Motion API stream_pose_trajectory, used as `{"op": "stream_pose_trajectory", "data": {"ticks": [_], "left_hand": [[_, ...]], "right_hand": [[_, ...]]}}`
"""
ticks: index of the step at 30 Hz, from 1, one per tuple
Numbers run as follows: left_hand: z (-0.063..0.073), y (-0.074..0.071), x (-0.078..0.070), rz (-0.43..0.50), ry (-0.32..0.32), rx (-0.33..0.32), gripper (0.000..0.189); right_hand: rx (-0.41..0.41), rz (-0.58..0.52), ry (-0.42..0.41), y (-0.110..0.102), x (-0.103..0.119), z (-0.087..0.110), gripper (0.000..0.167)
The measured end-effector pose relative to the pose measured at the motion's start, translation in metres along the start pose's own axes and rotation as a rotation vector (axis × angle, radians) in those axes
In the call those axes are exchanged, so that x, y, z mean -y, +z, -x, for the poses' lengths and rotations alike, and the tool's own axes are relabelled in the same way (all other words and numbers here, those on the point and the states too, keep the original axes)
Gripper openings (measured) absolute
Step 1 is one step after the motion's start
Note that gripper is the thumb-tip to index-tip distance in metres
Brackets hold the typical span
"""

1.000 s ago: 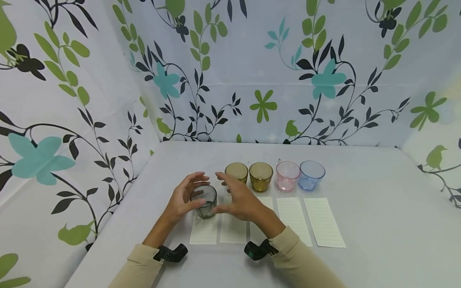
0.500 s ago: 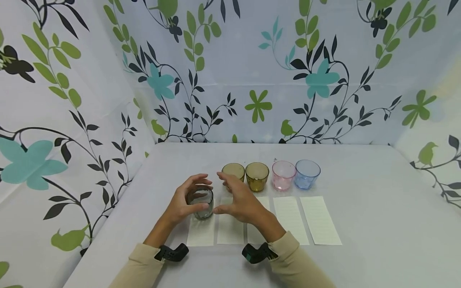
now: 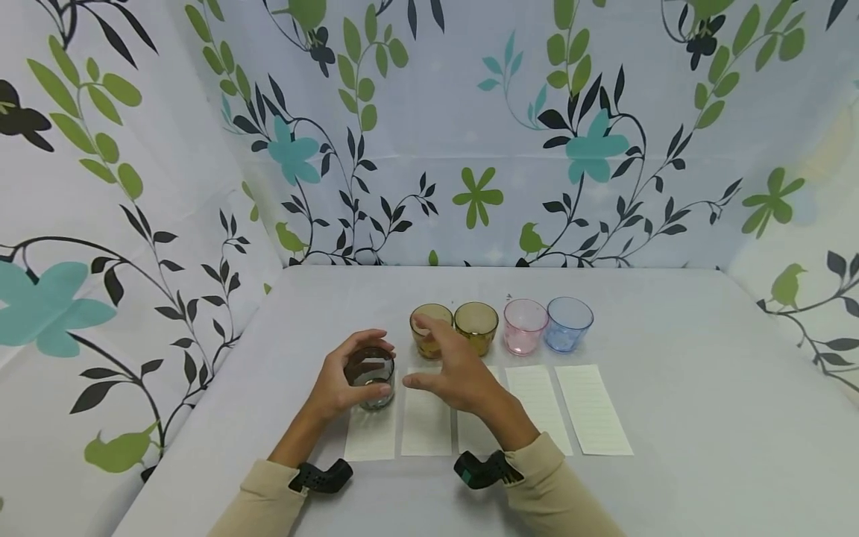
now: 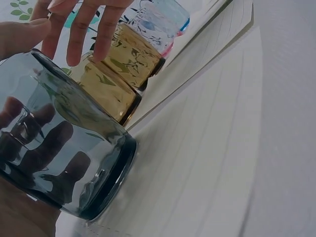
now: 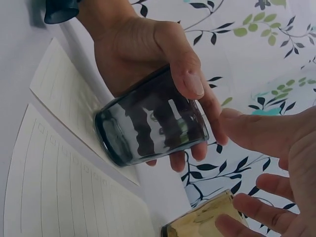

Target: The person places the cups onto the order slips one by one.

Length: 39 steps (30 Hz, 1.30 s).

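Note:
My left hand [image 3: 337, 380] grips a smoky grey glass [image 3: 379, 368], thumb on the near side and fingers round the far side. The glass stands upright at the upper end of the leftmost lined paper strip [image 3: 371, 441]. To its right, my right hand [image 3: 461, 375] is held with fingers spread and thumb apart, holding nothing. In the right wrist view its thumb is close to the grey glass but apart from it. Behind the right fingers stands an amber glass [image 3: 426, 347], partly covered in the head view; contact cannot be made out.
Another amber glass [image 3: 476, 335], a pink glass [image 3: 525, 332] and a blue glass [image 3: 568, 332] continue the row rightward. Several lined paper strips [image 3: 593, 414] lie side by side in front of them. A patterned cloth [image 3: 403, 149] hangs behind the white table [image 3: 671, 335].
My right hand has drawn slightly right, away from the grey glass, uncovering more of the first amber glass. The left hand keeps its hold. The head view has shifted a little.

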<state>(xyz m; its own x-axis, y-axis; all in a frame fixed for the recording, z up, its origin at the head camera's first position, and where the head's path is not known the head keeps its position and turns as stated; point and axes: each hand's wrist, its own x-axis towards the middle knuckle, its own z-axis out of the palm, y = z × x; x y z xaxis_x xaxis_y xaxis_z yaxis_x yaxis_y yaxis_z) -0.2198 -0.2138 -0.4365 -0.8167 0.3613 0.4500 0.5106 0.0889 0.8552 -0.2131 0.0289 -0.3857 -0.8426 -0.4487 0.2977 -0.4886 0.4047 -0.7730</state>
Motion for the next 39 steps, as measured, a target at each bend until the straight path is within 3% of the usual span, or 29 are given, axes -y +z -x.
{"op": "stream_pose_trajectory", "data": {"ticks": [10, 18, 27, 39], "left_hand": [[0.0, 0.002, 0.0, 0.029, 0.001, -0.012, 0.068], [0.0, 0.003, 0.003, 0.025, -0.029, -0.025, 0.066], [0.003, 0.005, 0.003, 0.101, -0.071, -0.041, 0.062], [0.004, 0.006, 0.005, 0.106, -0.063, -0.046, 0.065]], "right_hand": [[-0.163, -0.024, -0.15, -0.004, -0.004, -0.003, 0.072], [-0.221, -0.01, -0.173, -0.002, -0.005, -0.009, 0.068], [-0.246, 0.084, -0.081, -0.002, -0.006, -0.011, 0.072], [-0.238, 0.18, 0.0, -0.001, -0.005, -0.013, 0.078]]}}
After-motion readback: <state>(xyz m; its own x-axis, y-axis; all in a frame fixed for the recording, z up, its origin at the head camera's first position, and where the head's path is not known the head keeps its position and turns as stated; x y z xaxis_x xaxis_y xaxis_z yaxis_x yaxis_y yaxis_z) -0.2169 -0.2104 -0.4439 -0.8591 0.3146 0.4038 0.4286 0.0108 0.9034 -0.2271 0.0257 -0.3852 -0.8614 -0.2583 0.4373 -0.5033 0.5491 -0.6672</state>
